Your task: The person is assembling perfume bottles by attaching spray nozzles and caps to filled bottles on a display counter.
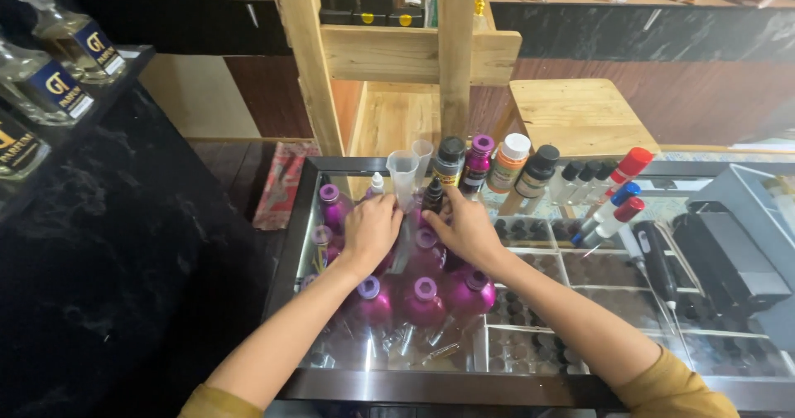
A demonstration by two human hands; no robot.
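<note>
Magenta bottles [424,300] crowd the glass counter [530,385]; your left hand [370,229] and right hand [465,226] clasp a small dark bottle [433,194] beside the measuring cup [403,176].

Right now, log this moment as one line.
left hand: on purple bottles | right hand: at small dark bottle | clear cup behind | glass counter
</note>
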